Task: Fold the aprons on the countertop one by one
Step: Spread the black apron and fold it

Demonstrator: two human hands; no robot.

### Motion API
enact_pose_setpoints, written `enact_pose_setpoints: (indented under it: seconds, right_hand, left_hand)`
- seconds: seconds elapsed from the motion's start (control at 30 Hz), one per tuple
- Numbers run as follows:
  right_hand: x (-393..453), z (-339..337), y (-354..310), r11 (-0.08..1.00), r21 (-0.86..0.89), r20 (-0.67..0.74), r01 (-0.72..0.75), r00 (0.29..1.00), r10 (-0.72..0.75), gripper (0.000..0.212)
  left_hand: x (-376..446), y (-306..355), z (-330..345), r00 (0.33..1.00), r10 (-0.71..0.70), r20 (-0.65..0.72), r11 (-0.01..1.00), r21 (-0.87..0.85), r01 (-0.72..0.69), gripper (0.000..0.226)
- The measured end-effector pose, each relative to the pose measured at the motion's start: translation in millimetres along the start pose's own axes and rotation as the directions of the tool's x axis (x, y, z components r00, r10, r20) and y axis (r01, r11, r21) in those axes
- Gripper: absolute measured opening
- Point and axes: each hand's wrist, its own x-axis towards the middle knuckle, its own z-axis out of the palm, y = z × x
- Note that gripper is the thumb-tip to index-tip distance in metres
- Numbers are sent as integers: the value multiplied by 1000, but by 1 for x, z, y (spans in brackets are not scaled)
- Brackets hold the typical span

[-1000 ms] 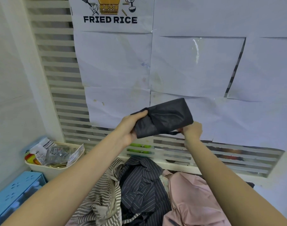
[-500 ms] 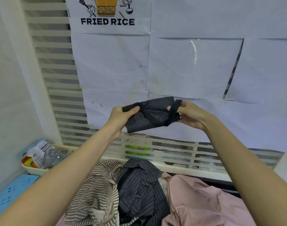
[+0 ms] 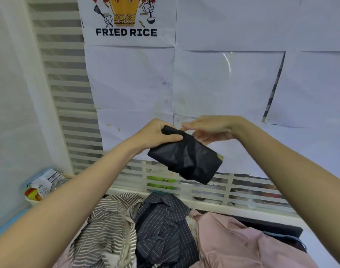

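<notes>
Paper sheets (image 3: 223, 82) cover the slatted wall, one at twelve o'clock printed FRIED RICE. Aprons lie heaped at six o'clock: pink apron (image 3: 233, 242), dark striped apron (image 3: 161, 229), grey striped apron (image 3: 111, 225). Centre frame, the left hand (image 3: 155, 134) grips a folded black apron (image 3: 186, 157) in the air; the right hand (image 3: 211, 128), fingers loosely extended, holds nothing. At nine o'clock, a basket (image 3: 30, 200) holds snack packets (image 3: 43, 184).
</notes>
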Motion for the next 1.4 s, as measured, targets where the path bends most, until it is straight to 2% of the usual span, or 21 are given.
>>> enact_pose_setpoints:
  seconds: [0.13,0.3,0.37,0.4,0.47,0.5,0.53,0.57,0.6,0.67,0.73,0.77,0.8,0.87,0.93,1.03,1.1,1.2,1.27,1.3,1.4]
  right_hand:
    - [15,3,1,979,121,-233,164,963,-132,24]
    - [2,-17,-9,976,114,-277,187,949,-149,18]
    - [4,-18,-20,945,231,-383,231,915,-130,14]
    - [3,-21,-25,881,381,-430,280,897,-99,14]
    - [-1,-28,-37,617,681,-465,395,884,-52,14]
    - [-3,-34,-43,479,755,-477,447,877,-66,15]
    - [-5,-40,-49,391,776,-498,495,861,-100,18]
    - [-9,-45,-56,367,757,-525,541,837,-153,22]
    - [-11,-48,-65,400,705,-545,585,808,-223,28]
    - [-9,-48,-88,545,520,-557,658,745,-368,40]
    - [1,-42,-112,673,207,-559,710,650,-514,49]
    - [7,-37,-122,705,-21,-556,709,577,-598,55]
    - [18,-31,-136,674,-271,-516,688,487,-705,60]
    - [40,-15,-164,503,-645,-377,575,333,-864,63]
    - [56,0,-195,403,-738,-309,541,260,-915,58]
    - [76,30,-258,433,-617,-448,657,159,-880,44]
    - [90,48,-303,458,-434,-565,776,161,-809,33]
    - [106,72,-359,443,-59,-621,894,315,-718,13]
    - [114,87,-397,353,292,-602,889,458,-654,17]
    - [119,95,-416,285,426,-586,858,502,-636,19]
    - [140,113,-466,212,543,-576,812,544,-610,19]
  left_hand:
    - [8,1,8,998,-63,-23,995,-82,61,12]
    - [17,6,7,990,-89,-105,989,-125,76,12]
    - [19,13,7,987,-74,-143,984,-173,49,7]
    - [20,17,5,988,-60,-144,984,-176,34,9]
    - [21,28,-3,993,-31,-115,990,-144,15,14]
    - [22,34,-9,993,-20,-117,991,-137,3,13]
    - [23,41,-15,990,-10,-142,989,-146,-11,10]
    - [25,48,-23,982,-3,-190,986,-166,-29,9]
    - [27,55,-31,966,-4,-260,982,-182,-45,8]
    - [27,64,-50,908,-30,-419,978,-200,-59,5]
    - [22,69,-72,842,-57,-536,981,-188,-54,4]
    - [19,69,-81,820,-79,-568,978,-202,-46,4]
    - [12,69,-95,797,-99,-596,975,-217,-41,6]
    - [-3,68,-122,770,-152,-620,965,-261,-20,13]
    - [-20,68,-148,744,-198,-638,957,-291,5,16]
    - [-54,69,-200,697,-224,-681,947,-320,-8,15]
    - [-76,71,-236,681,-231,-695,937,-347,-36,16]
    - [-101,70,-283,634,-236,-737,932,-356,-67,18]
    - [-118,64,-320,553,-211,-806,956,-289,-55,20]
    - [-126,61,-339,499,-198,-844,966,-255,-49,19]
    - [-143,55,-387,385,-149,-911,985,-170,-22,16]
